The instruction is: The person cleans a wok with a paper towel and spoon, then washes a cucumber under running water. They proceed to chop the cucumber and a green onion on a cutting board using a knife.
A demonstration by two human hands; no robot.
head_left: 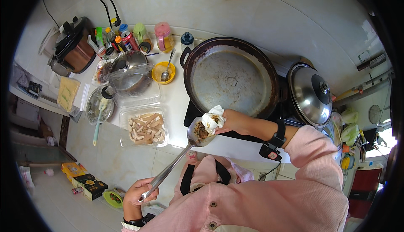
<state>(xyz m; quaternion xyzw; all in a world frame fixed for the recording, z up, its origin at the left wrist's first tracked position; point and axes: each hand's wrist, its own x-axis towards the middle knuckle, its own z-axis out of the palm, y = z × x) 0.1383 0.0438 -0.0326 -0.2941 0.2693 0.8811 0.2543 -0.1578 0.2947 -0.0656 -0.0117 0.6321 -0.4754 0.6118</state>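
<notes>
My left hand (141,191) grips the handle end of a long metal spatula (176,157). The spatula's blade, tilted up toward me, carries dark brown and reddish bits of food. A crumpled white paper tissue (212,121), stained brown, is bunched in my right hand (234,122) and meets the upper edge of the blade. Behind my right hand stands a wide, two-handled pan (232,79) with a browned rim and a thin, shiny film on its base. Part of its near rim is hidden by my hand.
A clear plastic box of sliced food (145,127) sits at the counter's front edge. Left of the pan is a yellow bowl (163,73) with a spoon. A lidded metal pot (311,94) stands right. Bottles, a pink-lidded jug (164,37) and a pressure cooker (75,47) line the wall.
</notes>
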